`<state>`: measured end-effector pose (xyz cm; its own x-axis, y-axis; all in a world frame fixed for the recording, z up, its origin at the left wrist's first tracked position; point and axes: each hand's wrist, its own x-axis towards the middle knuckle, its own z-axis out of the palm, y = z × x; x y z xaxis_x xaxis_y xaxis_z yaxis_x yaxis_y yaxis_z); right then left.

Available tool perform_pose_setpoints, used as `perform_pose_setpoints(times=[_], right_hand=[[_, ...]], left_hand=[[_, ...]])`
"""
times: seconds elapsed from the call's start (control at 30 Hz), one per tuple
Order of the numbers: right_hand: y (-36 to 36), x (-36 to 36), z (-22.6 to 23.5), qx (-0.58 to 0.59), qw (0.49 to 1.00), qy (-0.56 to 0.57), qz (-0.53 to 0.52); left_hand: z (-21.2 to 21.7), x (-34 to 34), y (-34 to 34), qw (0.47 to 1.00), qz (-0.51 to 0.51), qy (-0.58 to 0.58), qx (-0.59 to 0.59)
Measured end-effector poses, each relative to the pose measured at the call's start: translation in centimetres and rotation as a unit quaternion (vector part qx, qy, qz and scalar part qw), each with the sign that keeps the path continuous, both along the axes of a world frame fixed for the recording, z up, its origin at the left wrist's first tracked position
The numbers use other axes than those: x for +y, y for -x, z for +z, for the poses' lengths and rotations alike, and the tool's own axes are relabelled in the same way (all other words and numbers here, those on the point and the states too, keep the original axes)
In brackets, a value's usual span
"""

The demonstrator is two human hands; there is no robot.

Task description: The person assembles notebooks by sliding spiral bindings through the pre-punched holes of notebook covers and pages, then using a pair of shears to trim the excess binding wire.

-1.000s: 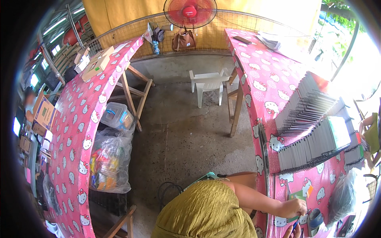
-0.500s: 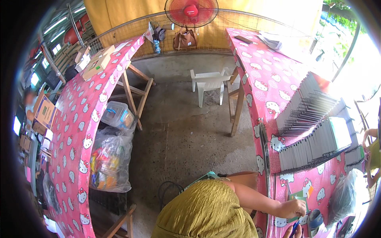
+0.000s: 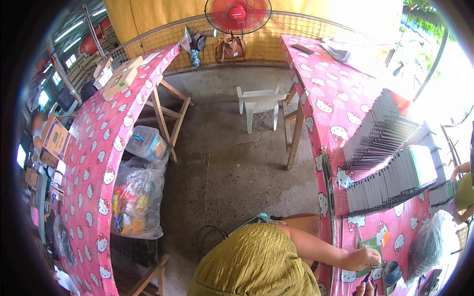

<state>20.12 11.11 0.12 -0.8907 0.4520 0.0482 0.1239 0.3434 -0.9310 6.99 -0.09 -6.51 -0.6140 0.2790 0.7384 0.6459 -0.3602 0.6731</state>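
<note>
My left hand point(image 3: 364, 258) is closed in a pinch over the near end of the right-hand table. A small dark piece shows below its fingertips, too small to name. Just below it my right hand point(image 3: 365, 289), mostly cut off by the lower edge, grips a dark blue-handled tool point(image 3: 367, 277) whose tip points up toward the left fingers. Under and beside the left hand lies a green card point(image 3: 373, 243), with a small orange piece point(image 3: 385, 239) next to it. A grey-blue roll-like object point(image 3: 393, 271) stands right of the hands.
Stacks of wire-bound notebooks point(image 3: 390, 190) fill the middle of the pink table point(image 3: 323, 106). A clear plastic bag point(image 3: 429, 244) sits nearby. Someone's arm and green clothing point(image 3: 464, 192) show at the right edge. Behind are a white chair point(image 3: 261, 101) and a red fan point(image 3: 237, 13).
My right hand and the blue-handled tool have shifted slightly down, and less of the tool shows. My left hand stays almost in place. The person at the right edge has moved an arm.
</note>
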Motion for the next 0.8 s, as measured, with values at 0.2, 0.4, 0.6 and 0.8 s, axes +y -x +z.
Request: perform_pose_setpoints(times=[0.2, 0.4, 0.6, 0.8], right_hand=[[-0.2, 0.3, 0.7, -0.022, 0.999, -0.009, 0.028], [-2.1, 1.2, 0.4, -0.020, 0.974, -0.227, -0.010], [-5.8, 5.3, -1.7, -0.051, 0.869, -0.490, -0.048], [1.0, -1.3, 5.8, 0.159, 0.857, -0.489, -0.031]], left_hand=[[-1.1, 0.2, 0.3, 0.999, -0.017, 0.010, 0.044], [-0.6, 0.1, 0.3, 0.997, -0.018, 0.043, 0.057], [1.2, -0.3, 2.2, 0.991, 0.034, -0.045, 0.124], [5.4, -1.9, 0.6, 0.988, 0.000, -0.008, 0.151]])
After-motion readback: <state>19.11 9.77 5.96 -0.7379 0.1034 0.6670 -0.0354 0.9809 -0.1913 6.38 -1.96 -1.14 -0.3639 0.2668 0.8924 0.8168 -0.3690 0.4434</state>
